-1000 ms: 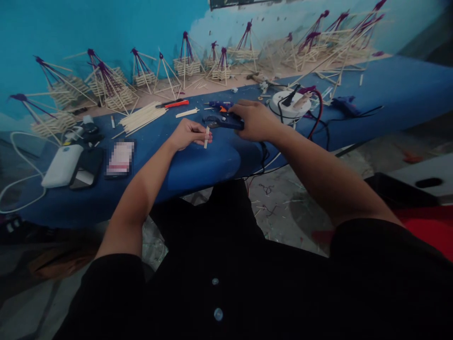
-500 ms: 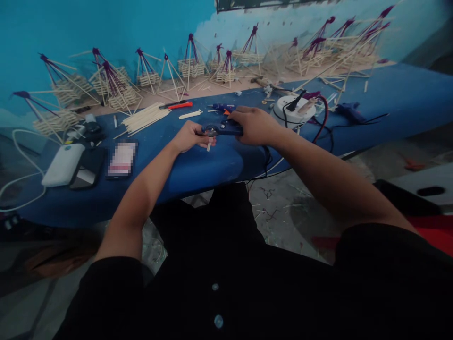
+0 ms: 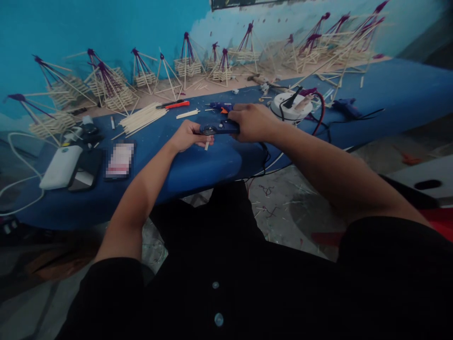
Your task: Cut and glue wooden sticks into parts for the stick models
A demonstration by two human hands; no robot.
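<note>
**Cutters came across the short stick**

A second earlier, the head of the cutters had sat beside the short stick, whose upper part was in plain sight. By this moment the tool lay across that upper part and hid it, leaving only the lower end showing beneath. The pose had barely altered over the last half second. That brought the stick and the tool together at one spot, which looked like the placing or squeezing of a cut; whether the blades had bitten through could not be told.

The left hand pinched the short stick between thumb and fingers, above the front part of the blue table. The right hand was wrapped around the handles of the cutters, though how far the handles were squeezed was unclear.

Just beyond the tool lay a glue gun with an orange trigger. Some cut pieces rested on the table beyond the left hand, near a red-and-black knife and a loose bundle of sticks. None of these had visibly shifted on the table.
</note>
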